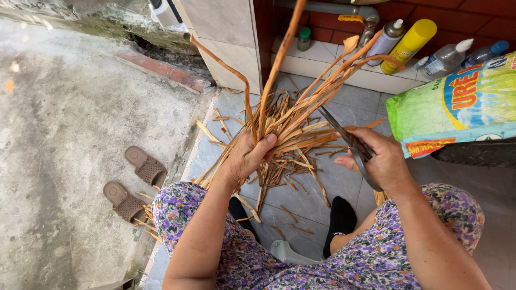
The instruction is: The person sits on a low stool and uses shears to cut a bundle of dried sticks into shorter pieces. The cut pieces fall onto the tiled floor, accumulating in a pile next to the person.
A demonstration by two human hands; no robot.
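Dry tan reed strips (293,115) stand bunched in the left hand (244,158), with scissors (349,145) in the right hand (379,158).
The left hand's fingers are curled tight around the bundle's lower end, above a grey tiled floor (344,185) strewn with cut pieces; the right hand's fingers are closed through the scissor handles, blades pointing into the strips. 2 brown sandals (134,182) lie on concrete at left, and a green sack (451,107) sits at right.
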